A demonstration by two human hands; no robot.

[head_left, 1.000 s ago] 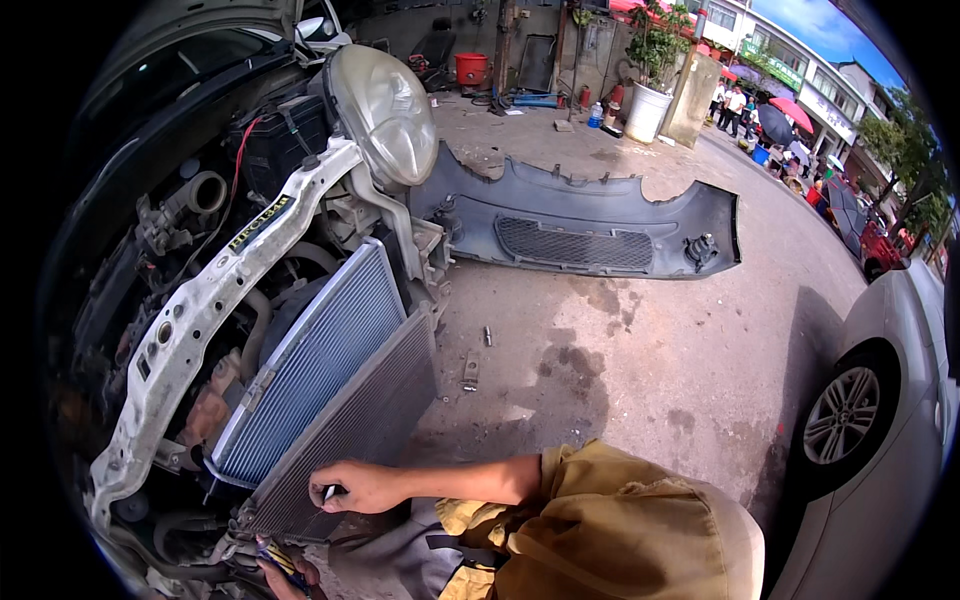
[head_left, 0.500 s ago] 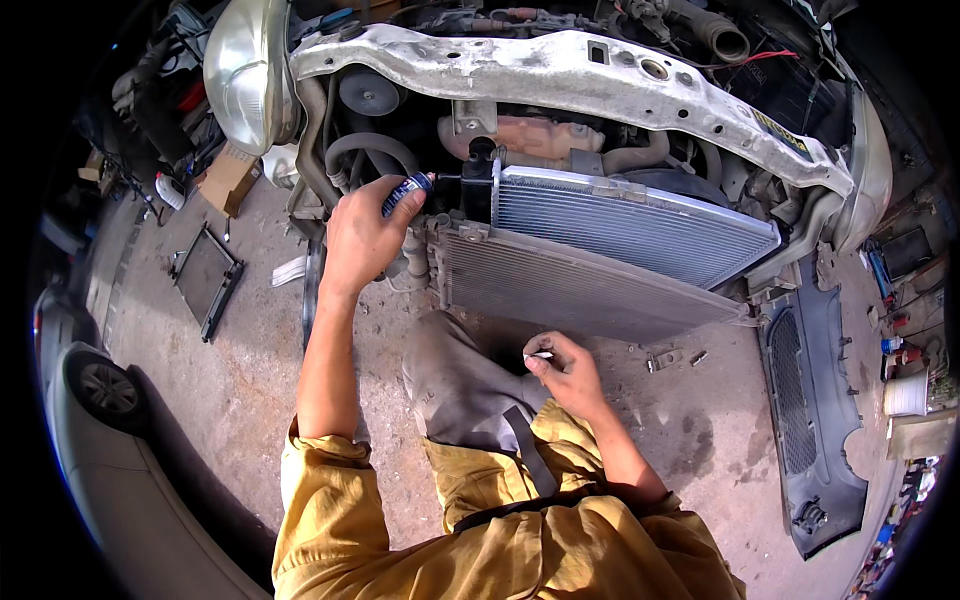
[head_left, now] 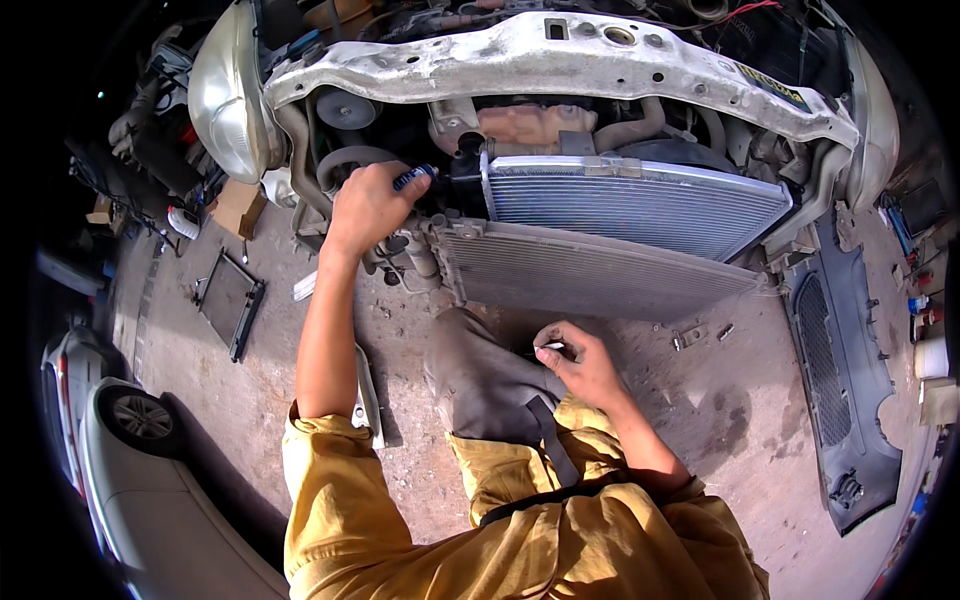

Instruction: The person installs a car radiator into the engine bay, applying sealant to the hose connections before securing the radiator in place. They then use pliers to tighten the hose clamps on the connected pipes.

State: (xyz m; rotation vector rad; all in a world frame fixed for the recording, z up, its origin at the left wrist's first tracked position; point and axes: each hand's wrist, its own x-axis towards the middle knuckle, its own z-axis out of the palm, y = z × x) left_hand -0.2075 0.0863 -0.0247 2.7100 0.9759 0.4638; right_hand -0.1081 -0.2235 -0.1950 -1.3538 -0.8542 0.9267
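My left hand (head_left: 368, 208) is closed around a small dark blue tube (head_left: 414, 179), held beside the black end tank (head_left: 464, 182) of a radiator with a shiny silver core (head_left: 630, 200). The tube's tip points toward that tank; whether it touches cannot be made out. Lower down, over my lap, my right hand (head_left: 588, 370) pinches a small white piece (head_left: 547, 348), mostly covered by the fingers. A dull grey condenser (head_left: 590, 265) slants in front of the radiator. Both sit in the open front of a car, under a scuffed silver crossbar (head_left: 560, 72).
Headlights (head_left: 225, 105) flank the car's front. A removed dark bumper (head_left: 835, 400) lies on the right. To the left are a loose black-framed radiator (head_left: 230, 303), a cardboard box (head_left: 238, 207) and a parked car (head_left: 160, 480). Small metal parts (head_left: 690, 338) lie on the floor.
The whole view has shifted a little. My left hand still holds the tube by the end tank, with the tube's angle slightly changed. My right hand keeps its pinch.
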